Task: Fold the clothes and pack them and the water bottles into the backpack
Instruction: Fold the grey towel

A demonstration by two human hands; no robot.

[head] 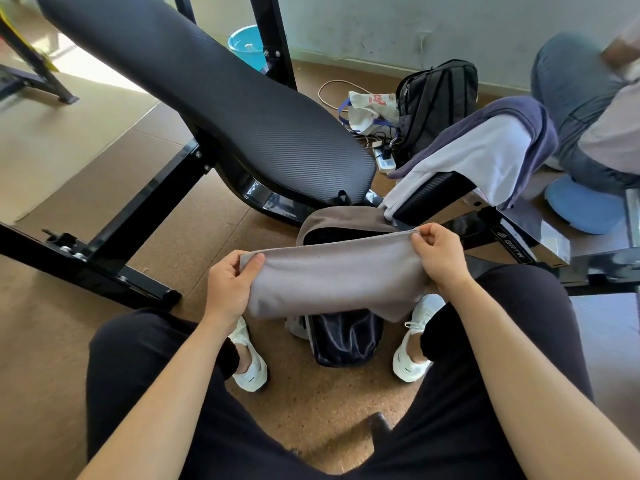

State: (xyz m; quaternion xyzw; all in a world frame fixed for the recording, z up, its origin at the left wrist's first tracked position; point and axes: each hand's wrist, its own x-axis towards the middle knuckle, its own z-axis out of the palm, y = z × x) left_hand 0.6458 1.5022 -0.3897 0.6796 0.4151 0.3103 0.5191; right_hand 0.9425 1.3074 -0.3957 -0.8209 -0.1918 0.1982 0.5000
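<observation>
I hold a folded grey-brown cloth (332,278) stretched between both hands above the floor. My left hand (230,282) pinches its left corner and my right hand (438,254) pinches its upper right corner. Beneath it an open backpack (343,337) with a grey-brown top and dark shiny lower part stands on the floor between my feet, partly hidden by the cloth. A white garment (471,157) and a dark blue garment (523,116) lie draped over a bench seat to the right. No water bottle is visible.
A black padded gym bench (207,95) slants across the upper left on a black frame (104,251). A second black backpack (436,98), a white bag (370,109) and a power strip (384,157) lie by the wall. Another person's leg in jeans (575,95) is at the right.
</observation>
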